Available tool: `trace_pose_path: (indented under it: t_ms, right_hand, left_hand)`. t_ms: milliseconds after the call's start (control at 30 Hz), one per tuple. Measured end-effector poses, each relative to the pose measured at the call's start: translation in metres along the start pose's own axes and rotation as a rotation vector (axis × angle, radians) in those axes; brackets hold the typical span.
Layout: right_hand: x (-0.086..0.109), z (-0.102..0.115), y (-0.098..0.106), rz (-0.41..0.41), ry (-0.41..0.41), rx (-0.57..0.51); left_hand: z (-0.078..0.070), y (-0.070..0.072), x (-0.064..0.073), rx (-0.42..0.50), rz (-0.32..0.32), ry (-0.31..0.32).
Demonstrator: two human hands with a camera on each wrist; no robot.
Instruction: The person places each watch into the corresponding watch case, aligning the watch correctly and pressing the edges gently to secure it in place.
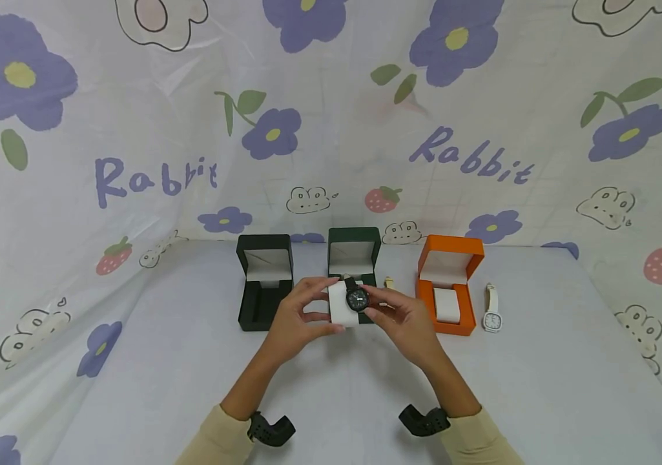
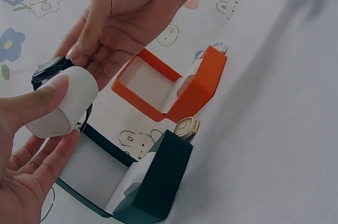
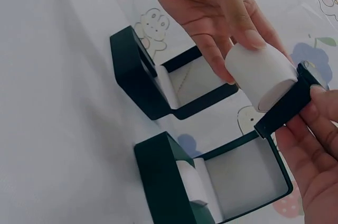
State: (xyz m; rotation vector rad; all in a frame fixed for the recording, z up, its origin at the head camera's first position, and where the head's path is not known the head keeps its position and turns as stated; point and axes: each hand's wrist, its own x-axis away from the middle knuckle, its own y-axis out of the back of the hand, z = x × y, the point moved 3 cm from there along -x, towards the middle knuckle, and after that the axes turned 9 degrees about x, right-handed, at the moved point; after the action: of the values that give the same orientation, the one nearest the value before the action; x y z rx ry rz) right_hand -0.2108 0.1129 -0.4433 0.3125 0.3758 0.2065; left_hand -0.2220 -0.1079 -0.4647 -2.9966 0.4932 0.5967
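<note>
- One black box (image 1: 267, 303), lid up, far left on the pale cloth.
- Next, my left hand (image 1: 298, 316): thumb below, fingers above, clamped on a white cushion (image 1: 340, 310), held up off the table.
- Behind and below it, a green box (image 1: 354, 234), lid up, white lining showing.
- Black watch (image 1: 357, 299) at the cushion's right end, dial up; can't tell if the strap goes fully around.
- Gold watch (image 1: 389, 283) just right of the green box, partly hidden by my fingers.
- My right hand (image 1: 409, 321): thumb and fingertips pinching the black watch.
- Orange box (image 1: 445, 328), lid up, white insert (image 1: 447, 305) inside.
- White-strapped watch (image 1: 492, 316), far right, flat beside it.
</note>
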Motion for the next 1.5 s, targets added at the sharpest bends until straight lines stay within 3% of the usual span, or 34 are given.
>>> trace_pose_path:
  t_ms: [767,1500]
  right_hand:
    - [-0.001,-0.001,-0.001,-0.040,0.001,0.037]
    - [0.002,0.005,-0.006,-0.090,-0.027,0.020]
  left_hand:
    - [-0.004,-0.001,-0.001,0.000,-0.053,-0.023]
    - [-0.013,0.000,-0.001,-0.019,-0.058,-0.051]
